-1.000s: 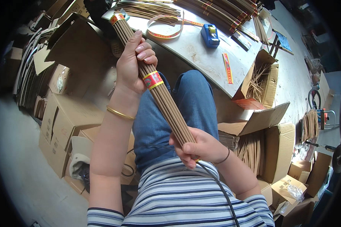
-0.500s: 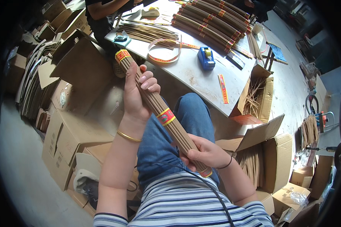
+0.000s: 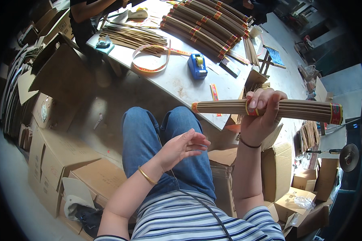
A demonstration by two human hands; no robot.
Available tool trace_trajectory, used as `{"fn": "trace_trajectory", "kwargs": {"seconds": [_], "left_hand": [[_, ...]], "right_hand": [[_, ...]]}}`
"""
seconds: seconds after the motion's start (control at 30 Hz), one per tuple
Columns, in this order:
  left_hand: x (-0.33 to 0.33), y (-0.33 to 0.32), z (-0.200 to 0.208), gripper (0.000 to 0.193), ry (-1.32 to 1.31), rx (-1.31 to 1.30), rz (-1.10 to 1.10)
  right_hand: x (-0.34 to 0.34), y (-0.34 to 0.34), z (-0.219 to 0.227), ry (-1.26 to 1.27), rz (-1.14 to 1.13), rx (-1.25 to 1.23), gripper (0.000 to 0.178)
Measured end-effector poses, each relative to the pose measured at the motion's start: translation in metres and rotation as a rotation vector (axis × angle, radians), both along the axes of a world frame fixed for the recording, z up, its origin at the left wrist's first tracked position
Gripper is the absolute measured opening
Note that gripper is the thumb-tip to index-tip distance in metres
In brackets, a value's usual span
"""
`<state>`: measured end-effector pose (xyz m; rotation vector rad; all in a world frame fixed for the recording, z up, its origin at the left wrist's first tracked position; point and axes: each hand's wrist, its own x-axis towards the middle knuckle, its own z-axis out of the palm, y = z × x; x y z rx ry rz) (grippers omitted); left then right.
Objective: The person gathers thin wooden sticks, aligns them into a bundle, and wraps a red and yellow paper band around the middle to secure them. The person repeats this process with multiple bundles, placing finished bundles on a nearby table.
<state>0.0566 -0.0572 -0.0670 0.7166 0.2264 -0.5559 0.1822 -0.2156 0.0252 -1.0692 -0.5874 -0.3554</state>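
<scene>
Right hand carries a banded bundle of incense sticks level above the lap; left hand hangs free.

The right hand (image 3: 261, 116) is clenched round the bundle of incense sticks (image 3: 269, 109) near its middle, holding it roughly horizontal in the air off the table's (image 3: 177, 82) near edge, red-and-gold bands at both ends. The left hand (image 3: 185, 146) is released, fingers loosely spread over the jeans, touching nothing as far as I can tell. Finished bundles (image 3: 205, 24) lie stacked at the table's far edge, loose sticks (image 3: 134, 38) toward its left corner, a blue tape dispenser (image 3: 197, 65) between. The wrapping looks done and the bundle seems to be in transfer; setting it down calls for a level, one-handed carry toward wherever it goes.
</scene>
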Motion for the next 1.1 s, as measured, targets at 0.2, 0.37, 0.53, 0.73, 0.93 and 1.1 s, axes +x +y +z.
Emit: {"fn": "trace_trajectory", "kwargs": {"seconds": [0.2,0.37,0.53,0.73,0.93,1.1], "left_hand": [[-0.028,0.038,-0.025,0.036,-0.019,0.125,0.150],[-0.033,0.048,-0.034,0.035,0.032,0.096,0.222],[-0.017,0.061,-0.026,0.036,-0.034,0.175,0.293],[0.003,0.047,0.015,0.034,-0.422,0.642,0.412],[0.024,0.008,0.043,0.053,-0.748,0.776,0.198],[-0.004,-0.001,0.020,0.035,-0.780,0.924,0.231]], "right_hand": [[0.059,0.042,-0.011,-0.007,-0.036,-0.229,0.014],[0.084,0.052,-0.057,0.122,-0.018,-0.185,0.013],[0.089,0.053,-0.061,0.163,-0.067,-0.323,0.016],[0.057,0.043,-0.001,0.233,0.313,-0.175,0.021],[-0.014,0.040,0.006,0.475,0.709,-0.049,0.026],[-0.044,0.035,0.046,0.215,0.635,0.019,0.029]]}}
